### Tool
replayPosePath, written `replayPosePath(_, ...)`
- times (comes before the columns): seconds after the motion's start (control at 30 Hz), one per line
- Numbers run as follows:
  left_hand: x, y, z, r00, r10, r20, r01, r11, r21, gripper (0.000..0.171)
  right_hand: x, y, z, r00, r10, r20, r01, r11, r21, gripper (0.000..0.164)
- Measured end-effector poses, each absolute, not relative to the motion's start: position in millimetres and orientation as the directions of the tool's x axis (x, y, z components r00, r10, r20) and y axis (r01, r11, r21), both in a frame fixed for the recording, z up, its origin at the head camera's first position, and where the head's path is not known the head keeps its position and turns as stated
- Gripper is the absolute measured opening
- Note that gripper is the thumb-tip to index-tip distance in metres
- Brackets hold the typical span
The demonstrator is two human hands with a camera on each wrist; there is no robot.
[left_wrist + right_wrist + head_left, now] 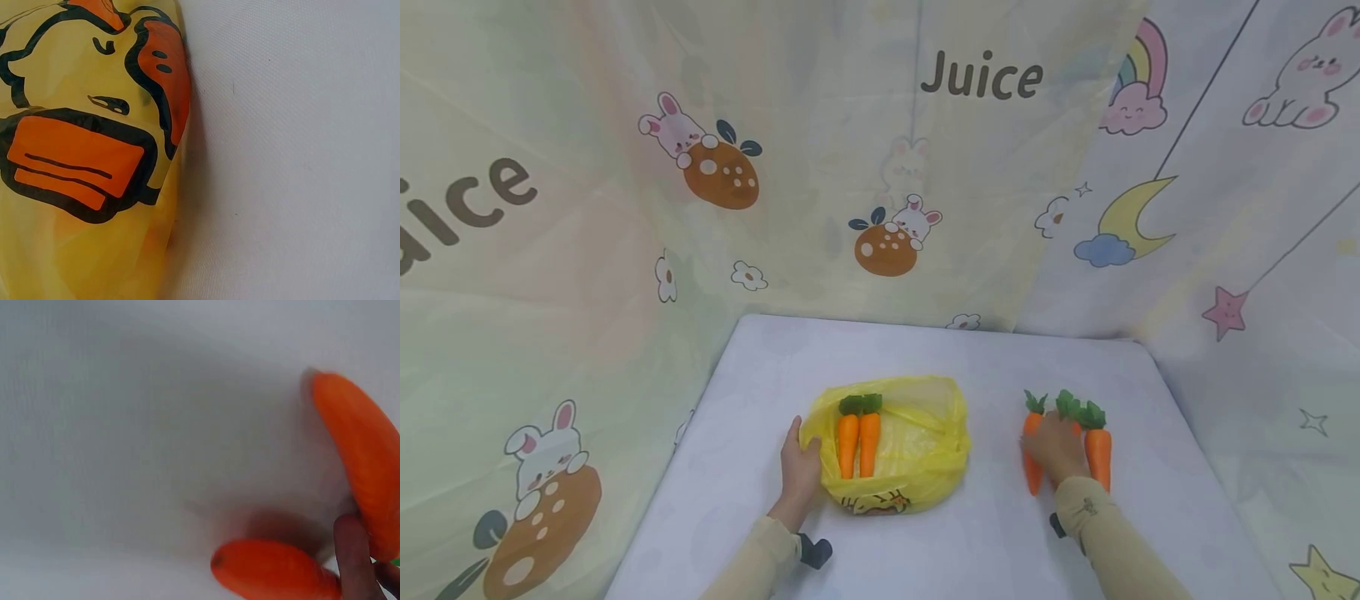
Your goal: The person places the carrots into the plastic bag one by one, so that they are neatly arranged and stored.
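A yellow plastic bag (936, 479) lies with its mouth open in the head view. Two carrots (847, 446) with green tops rest side by side inside it. At the bag's left rim, my left hand (800, 471) holds the edge between thumb and fingers. In the left wrist view the printed side of the bag (75, 244) shows, but not the hand. My right hand (1060, 450) grips the middle of three carrots on the right, covering most of it. Beside it lie a left carrot (1033, 477) and a right carrot (1099, 458). The right wrist view shows fingers (355, 559) against a carrot (362, 450).
The white table (1000, 367) carries the bag and the loose carrots. Cloth curtains (820, 100) printed with rabbits and other drawings hang behind it and at both sides. A dark wrist strap piece (815, 552) shows at the left cuff.
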State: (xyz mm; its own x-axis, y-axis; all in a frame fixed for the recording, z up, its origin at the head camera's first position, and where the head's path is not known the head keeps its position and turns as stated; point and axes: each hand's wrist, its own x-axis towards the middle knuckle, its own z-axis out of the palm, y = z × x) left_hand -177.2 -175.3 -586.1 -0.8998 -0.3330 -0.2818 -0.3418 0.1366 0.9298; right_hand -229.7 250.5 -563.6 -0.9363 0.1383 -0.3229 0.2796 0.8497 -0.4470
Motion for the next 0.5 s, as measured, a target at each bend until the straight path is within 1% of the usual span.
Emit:
replayPosePath(0.13,-176,-173,-585,-0.9,-0.331,-0.285,-0.346,0.142,0.928,0.064,-226,249,-567,-0.945,0.109,-0.308,0.243,0.865,-0.439,0.055)
replayPosePath(0.23,-176,-172,-584,-0.898,-0.333,-0.286,-0.349,0.146,0.926,0.064,-225,245,-563,-0.943,0.093,-0.32,0.233,0.87,-0.433,0.061)
replayPosePath(0.37,-177,-171,-583,-0.897,-0.338,-0.285,-0.35,0.146,0.925,0.063,-225,240,-562,-0.931,0.086,-0.354,0.246,0.865,-0.437,0.068)
replayPosePath(0.5,-177,-170,-583,-0.898,-0.34,-0.278,-0.342,0.143,0.929,0.063,-227,237,-565,-0.897,0.105,-0.43,0.326,0.814,-0.481,0.074)
